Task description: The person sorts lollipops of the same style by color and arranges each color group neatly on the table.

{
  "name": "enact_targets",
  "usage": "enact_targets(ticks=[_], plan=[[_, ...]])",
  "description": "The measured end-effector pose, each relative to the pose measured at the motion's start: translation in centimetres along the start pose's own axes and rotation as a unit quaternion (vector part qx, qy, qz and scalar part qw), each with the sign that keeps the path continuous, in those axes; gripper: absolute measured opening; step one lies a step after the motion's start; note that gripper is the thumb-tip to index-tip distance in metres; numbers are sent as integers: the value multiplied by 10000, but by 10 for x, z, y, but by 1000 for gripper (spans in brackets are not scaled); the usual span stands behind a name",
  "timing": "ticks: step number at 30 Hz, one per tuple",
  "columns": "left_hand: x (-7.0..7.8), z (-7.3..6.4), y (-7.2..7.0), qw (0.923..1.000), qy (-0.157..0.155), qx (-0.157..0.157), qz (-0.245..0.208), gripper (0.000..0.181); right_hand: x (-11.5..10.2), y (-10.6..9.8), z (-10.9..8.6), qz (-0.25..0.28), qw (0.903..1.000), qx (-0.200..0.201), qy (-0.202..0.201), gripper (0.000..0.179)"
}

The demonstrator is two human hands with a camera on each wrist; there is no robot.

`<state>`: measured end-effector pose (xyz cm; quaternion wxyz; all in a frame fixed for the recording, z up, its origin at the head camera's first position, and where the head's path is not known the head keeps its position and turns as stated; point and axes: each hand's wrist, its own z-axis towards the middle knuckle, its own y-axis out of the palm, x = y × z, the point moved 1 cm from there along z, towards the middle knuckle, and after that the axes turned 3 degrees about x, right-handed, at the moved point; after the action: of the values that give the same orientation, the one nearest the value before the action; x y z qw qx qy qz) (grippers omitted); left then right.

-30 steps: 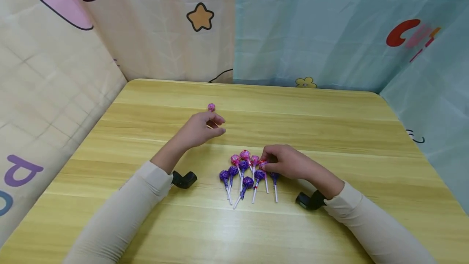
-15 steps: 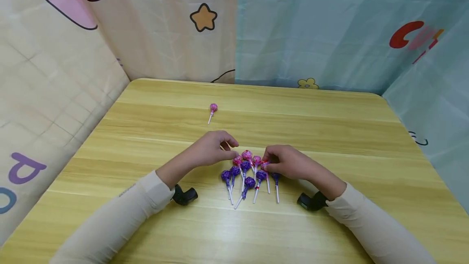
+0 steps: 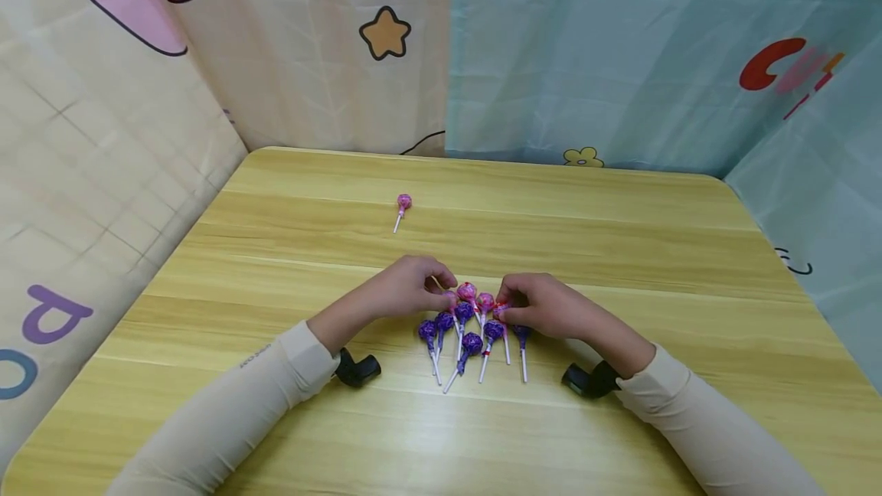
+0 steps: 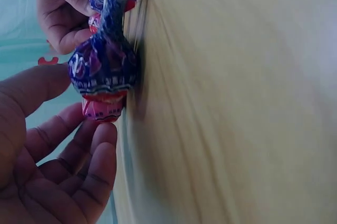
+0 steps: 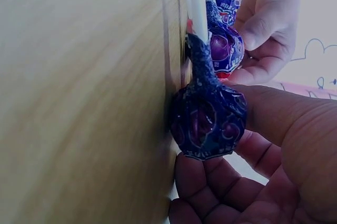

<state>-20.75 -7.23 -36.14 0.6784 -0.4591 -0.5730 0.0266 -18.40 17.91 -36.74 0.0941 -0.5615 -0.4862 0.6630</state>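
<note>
In the head view, several wrapped lollipops lie bunched on the table, pink heads toward the back and purple ones in front. At the bunch's left side my left hand (image 3: 412,287) pinches a pink lollipop (image 4: 102,110) by its head, between thumb and fingers. A purple lollipop (image 4: 102,65) partly covers it in the left wrist view. My right hand (image 3: 544,303) holds the head of the rightmost pink lollipop (image 3: 502,312) between thumb and forefinger. Close below those fingers lies a purple lollipop (image 3: 522,334), large in the right wrist view. White sticks point toward me.
One more pink lollipop (image 3: 404,202) lies alone farther back on the wood-patterned table (image 3: 620,236). Printed curtains (image 3: 586,44) hang behind the table and along both sides. A black wrist camera (image 3: 357,370) sits below each hand.
My left hand has come from beside the lone pink lollipop toward me and right, to the bunch, where it has taken hold of a pink lollipop. My right hand has stayed in place.
</note>
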Motion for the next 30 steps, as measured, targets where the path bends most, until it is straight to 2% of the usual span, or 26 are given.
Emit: enact_targets(ticks=[9, 16, 24, 30], plan=[[-6, 4, 8, 9996, -98, 68, 239, 9, 0, 1, 1, -34, 10000, 7, 14, 6], [-7, 5, 10, 9996, -71, 147, 208, 7, 0, 0, 0, -42, 10000, -2, 17, 6], [-2, 4, 8, 9998, -13, 89, 193, 4, 0, -1, 0, 13, 9999, 75, -144, 5], [-2, 4, 8, 9994, -103, 81, 320, 4, 0, -2, 0, -70, 9998, 84, -151, 5]])
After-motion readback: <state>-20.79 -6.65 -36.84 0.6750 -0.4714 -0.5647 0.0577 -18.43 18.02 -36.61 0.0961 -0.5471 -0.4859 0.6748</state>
